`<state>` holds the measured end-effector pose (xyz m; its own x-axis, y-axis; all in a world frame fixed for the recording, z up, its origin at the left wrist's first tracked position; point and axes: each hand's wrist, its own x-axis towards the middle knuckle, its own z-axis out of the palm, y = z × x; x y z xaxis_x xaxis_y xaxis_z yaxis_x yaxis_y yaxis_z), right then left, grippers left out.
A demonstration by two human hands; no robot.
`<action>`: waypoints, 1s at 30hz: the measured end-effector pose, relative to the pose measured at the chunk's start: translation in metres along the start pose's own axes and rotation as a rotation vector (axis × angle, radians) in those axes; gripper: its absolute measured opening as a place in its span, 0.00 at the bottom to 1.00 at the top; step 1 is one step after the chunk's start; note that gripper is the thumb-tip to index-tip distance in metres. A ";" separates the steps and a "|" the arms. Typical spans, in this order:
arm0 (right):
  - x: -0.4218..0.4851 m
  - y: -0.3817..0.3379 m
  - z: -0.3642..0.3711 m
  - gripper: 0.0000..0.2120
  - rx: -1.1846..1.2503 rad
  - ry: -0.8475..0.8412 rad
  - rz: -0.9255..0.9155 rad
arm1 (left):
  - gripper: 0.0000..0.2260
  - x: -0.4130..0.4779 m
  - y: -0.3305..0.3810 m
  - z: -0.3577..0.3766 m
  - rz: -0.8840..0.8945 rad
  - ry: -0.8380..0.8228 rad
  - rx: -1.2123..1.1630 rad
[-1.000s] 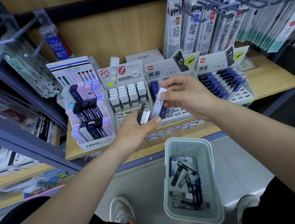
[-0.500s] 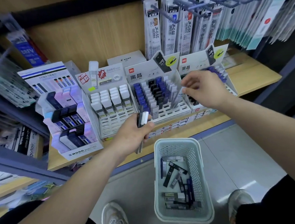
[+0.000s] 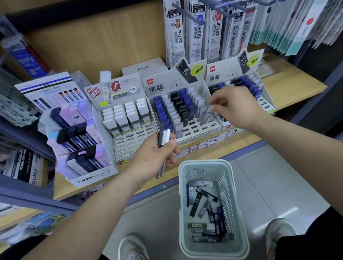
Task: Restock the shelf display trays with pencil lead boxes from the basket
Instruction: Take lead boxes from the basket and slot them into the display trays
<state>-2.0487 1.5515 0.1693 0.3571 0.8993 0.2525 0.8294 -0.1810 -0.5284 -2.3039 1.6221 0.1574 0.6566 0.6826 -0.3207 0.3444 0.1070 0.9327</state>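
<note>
Head view looks down at a wooden shelf (image 3: 294, 87) with a row of cardboard display trays along it. The left hand (image 3: 152, 158) grips a bundle of lead boxes (image 3: 164, 138), fingers and thumb wrapped round their lower halves. The bundle stands nearly upright, long axes running from the palm up toward the shelf and leaning slightly right. Black and white caps stick out above the thumb and the bottom ends show below the hand. It sits just in front of the middle display tray (image 3: 198, 128), apart from it.

The right hand (image 3: 238, 105) reaches over the right edge of that tray, fingers curled and fingertips (image 3: 212, 105) drawn close together at the top of a pale lead box (image 3: 204, 110). This box stands upright in the tray's rightmost column, cap up, tilted back like its neighbours. Motion blur hides whether the fingertips pinch it or only touch it. To the right of the hand, the right display tray (image 3: 265, 100) holds blue and black boxes.

On the floor below, between the person's shoes, stands a pale perforated basket (image 3: 236, 205). Loose lead boxes (image 3: 197, 204) lie flat in it, pointing in mixed directions.
</note>
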 end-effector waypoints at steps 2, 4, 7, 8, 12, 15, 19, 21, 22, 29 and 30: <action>-0.001 0.000 0.006 0.07 -0.070 -0.014 -0.086 | 0.07 -0.003 0.002 -0.001 -0.014 -0.013 -0.029; -0.004 -0.002 0.013 0.07 -0.090 -0.023 -0.104 | 0.08 -0.005 0.003 -0.002 -0.017 -0.033 -0.026; -0.006 -0.007 0.016 0.06 -0.076 0.000 -0.044 | 0.09 -0.007 0.003 -0.002 0.004 -0.066 -0.012; -0.007 -0.012 0.015 0.05 -0.094 0.016 -0.035 | 0.09 -0.008 0.004 -0.002 0.019 -0.075 -0.001; -0.013 -0.051 0.010 0.02 0.166 -0.061 -0.034 | 0.12 -0.010 0.007 -0.001 0.064 -0.113 0.023; -0.025 -0.078 0.014 0.05 0.439 -0.316 0.007 | 0.14 -0.010 0.008 0.000 0.092 -0.127 -0.004; -0.027 -0.080 0.015 0.05 0.514 -0.360 0.016 | 0.17 -0.012 0.010 0.003 0.091 -0.175 -0.054; -0.027 -0.078 0.013 0.06 0.507 -0.397 0.030 | 0.14 -0.015 0.013 0.004 0.068 -0.196 -0.096; -0.028 -0.077 0.013 0.06 0.484 -0.406 0.031 | 0.13 -0.016 0.013 0.005 0.051 -0.199 -0.112; -0.023 -0.069 0.008 0.08 0.629 -0.239 0.153 | 0.11 -0.013 0.006 0.000 -0.001 -0.126 -0.109; -0.021 -0.069 0.006 0.08 0.647 -0.221 0.154 | 0.10 -0.014 0.005 -0.001 -0.015 -0.105 -0.110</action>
<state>-2.1159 1.5477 0.1960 0.2974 0.9548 0.0010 0.3297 -0.1017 -0.9386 -2.3123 1.6138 0.1672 0.7206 0.6016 -0.3446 0.2825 0.1992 0.9384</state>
